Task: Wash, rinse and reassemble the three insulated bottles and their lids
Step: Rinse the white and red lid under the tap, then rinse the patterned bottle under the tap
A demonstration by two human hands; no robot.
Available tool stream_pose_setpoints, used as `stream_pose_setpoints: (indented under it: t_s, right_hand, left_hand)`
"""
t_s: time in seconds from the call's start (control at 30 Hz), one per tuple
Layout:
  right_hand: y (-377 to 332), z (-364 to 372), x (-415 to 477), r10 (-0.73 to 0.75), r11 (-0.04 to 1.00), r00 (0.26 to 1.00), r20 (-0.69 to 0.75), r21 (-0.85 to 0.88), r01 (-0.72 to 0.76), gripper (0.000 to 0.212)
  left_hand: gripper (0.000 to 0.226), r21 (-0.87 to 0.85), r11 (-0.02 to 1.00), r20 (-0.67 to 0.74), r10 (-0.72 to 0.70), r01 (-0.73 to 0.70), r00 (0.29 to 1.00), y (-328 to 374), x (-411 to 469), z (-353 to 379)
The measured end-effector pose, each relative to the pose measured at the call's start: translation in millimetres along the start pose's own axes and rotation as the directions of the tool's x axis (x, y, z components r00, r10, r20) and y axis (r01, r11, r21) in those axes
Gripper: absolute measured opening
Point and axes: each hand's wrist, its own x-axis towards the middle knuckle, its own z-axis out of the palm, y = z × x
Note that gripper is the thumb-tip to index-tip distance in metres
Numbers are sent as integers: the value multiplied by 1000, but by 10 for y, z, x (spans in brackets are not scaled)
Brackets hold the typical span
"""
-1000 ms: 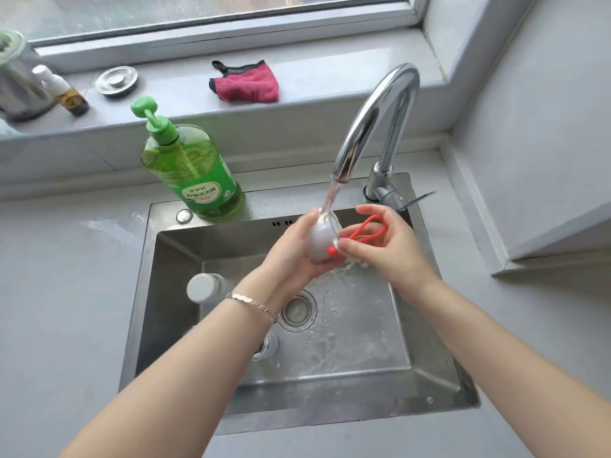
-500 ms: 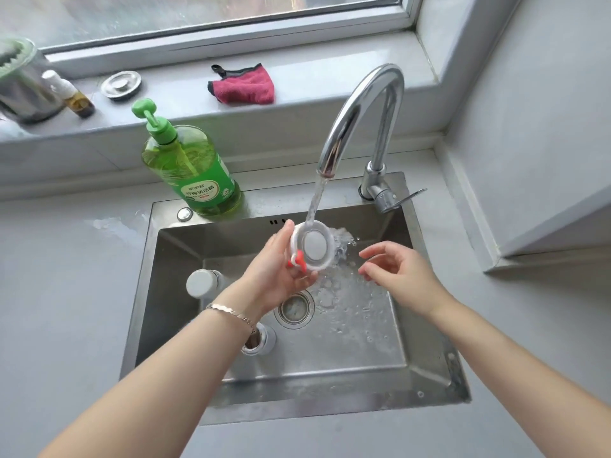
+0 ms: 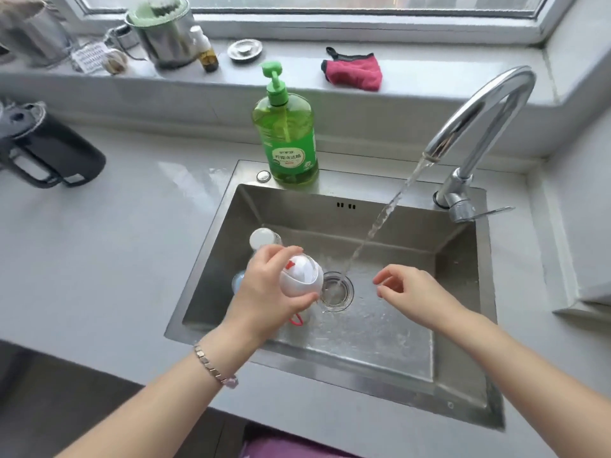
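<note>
Grips white lid (image 3: 302,276) in left hand (image 3: 264,292), fingers curled round its dome, above left half of sink (image 3: 330,370). Holds right hand (image 3: 413,292) empty, fingers loosely bent, right of drain (image 3: 337,292). Just beyond lid, white-capped bottle (image 3: 263,239) in sink; farther, tap (image 3: 479,107) running.

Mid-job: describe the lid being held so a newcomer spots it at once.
Find the steel sink under the window. Over its left half, just left of the drain, the left hand grips a white domed lid. Unlike the flat white bottle top behind it, this one bears a red tab.
</note>
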Motion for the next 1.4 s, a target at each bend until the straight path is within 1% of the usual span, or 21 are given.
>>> stream_pose_setpoints:
  t_s: [0.07,0.17,0.23,0.3,0.37,0.43,0.5,0.6,0.67,0.73,0.8,0.9,0.97,1.03,1.1,1.13,1.17,1.2,1.23,1.3,1.4]
  right_hand:
    - [-178,100,40,-13,1000,1000,9,-17,13,9]
    - [-472,284,164,-28,999,1000,0,-37,28,9]
    - [-692,435,270,-34,998,999,-9,-45,33,8]
    - [-918,593,380,-35,998,999,-4,-57,35,7]
    - [-1135,752,493,-30,997,1000,-2,-65,30,7]
    - [-1309,888,595,-14,998,1000,-9,-64,13,7]
    - [-1437,986,670,14,998,1000,-24,-57,-16,8]
    - [-1557,1078,738,70,996,997,-46,-47,-72,9]
    - [-1590,1112,768,114,993,992,-62,-32,-117,9]
    - [-1589,1139,801,162,986,983,-82,-20,-164,10]
    - [-1577,1148,830,214,977,972,-93,-5,-215,12]
    - [-1557,1144,868,271,963,957,-104,26,-270,13]
    - [-1555,1148,889,294,956,951,-101,38,-291,12]
    - [-1541,1165,912,308,951,947,-96,44,-305,12]
    - [-1516,1192,924,313,950,946,-89,54,-309,13]
    - [-1498,1204,924,315,949,945,-86,61,-310,12]
    - [-1471,1215,914,316,948,945,-83,68,-311,11]
    - [-1436,1227,890,320,946,944,-79,76,-315,11]
    - [-1390,1236,854,326,944,942,-76,88,-319,11]
    - [-1266,1247,760,347,935,935,-70,100,-339,10]
    - [-1012,1242,566,393,916,918,-62,111,-385,10]
  left_hand:
    - [59,59,990,-36,-124,126,992,-215,-69,-300]
    - [51,182,921,-67,-338,345,939,-617,-47,-899]
    - [51,319,849,-68,-423,421,904,-952,13,-1292]
    - [56,409,792,-84,-462,453,883,-1339,121,-1564]
    - [58,404,795,-117,-445,452,888,-1740,303,-1691]
    - [59,333,840,-162,-396,427,904,-2059,550,-1719]
    - [59,292,873,-202,-342,390,918,-2276,840,-1698]
    - [60,265,894,-227,-306,361,925,-2458,1318,-1628]
    - [61,256,905,-216,-289,339,933,-2563,1605,-1550]
    - [60,245,913,-177,-290,327,941,-2701,1812,-1449]
    - [59,222,924,-142,-285,311,948,-2826,1926,-1356]
    - [59,173,941,-145,-268,291,953,-2913,1987,-1304]
    - [66,214,937,-106,-260,277,960,-2922,1985,-1316]
    - [72,358,902,-75,-231,243,970,-2882,1919,-1323]
    - [71,461,873,-80,-139,160,987,-2789,1755,-1282]
    - [69,460,884,-62,-60,82,996,-2719,1637,-1227]
    - [66,431,902,-22,38,-25,999,-2632,1501,-1153]
    - [61,379,916,51,125,-135,991,-2531,1354,-1064]
    - [54,305,928,162,170,-213,972,-2395,1204,-970]
    - [40,190,938,389,199,-290,900,-2106,936,-734]
    - [32,189,906,599,198,-378,776,-1762,715,-203]
